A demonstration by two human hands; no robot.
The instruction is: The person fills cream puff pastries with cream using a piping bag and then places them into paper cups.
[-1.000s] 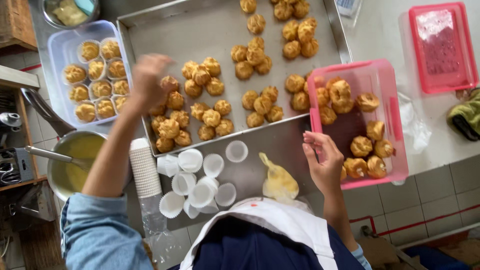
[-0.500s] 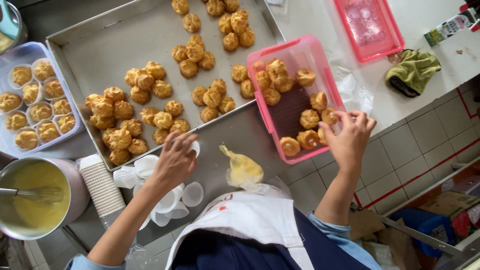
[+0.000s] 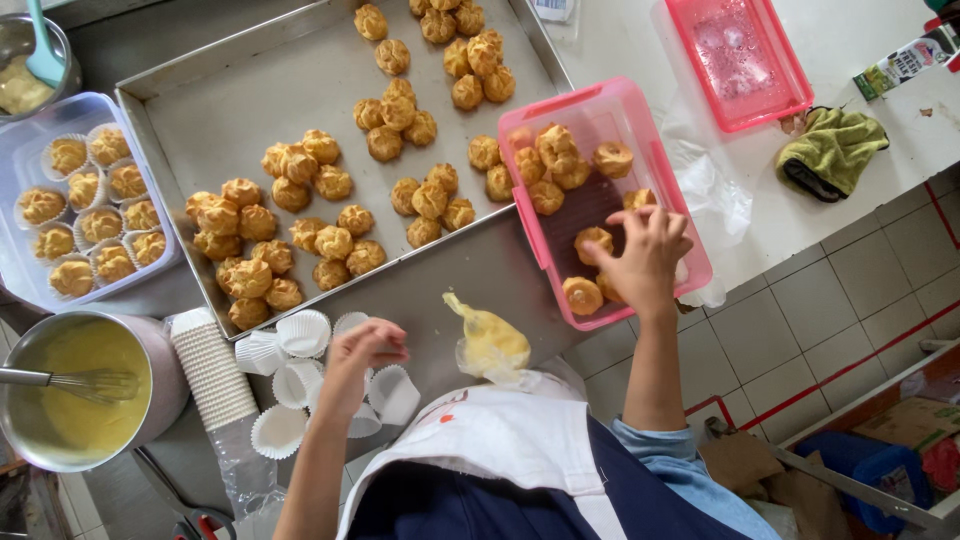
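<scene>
Steel baking tray [image 3: 250, 90] is occupying the upper centre, carrying clusters of golden cream puffs [image 3: 330, 240]. Pink plastic tub [image 3: 640, 110] is sitting at the tray's 3 o'clock edge, part filled with puffs. Pot of yellow custard [image 3: 70, 390] with a whisk is resting at 8 o'clock of the tray. Clear box [image 3: 20, 130] of cupped puffs is lying at 9 o'clock. Right hand [image 3: 645, 260] is reaching into the tub, fingers curled down over a puff [image 3: 592, 242]; whether it is actually gripping it is unclear. Left hand [image 3: 360, 350] is pinching loosely among white paper cups [image 3: 300, 335] at 6 o'clock; hold uncertain. Filled piping bag [image 3: 490, 340] is lying between the hands.
</scene>
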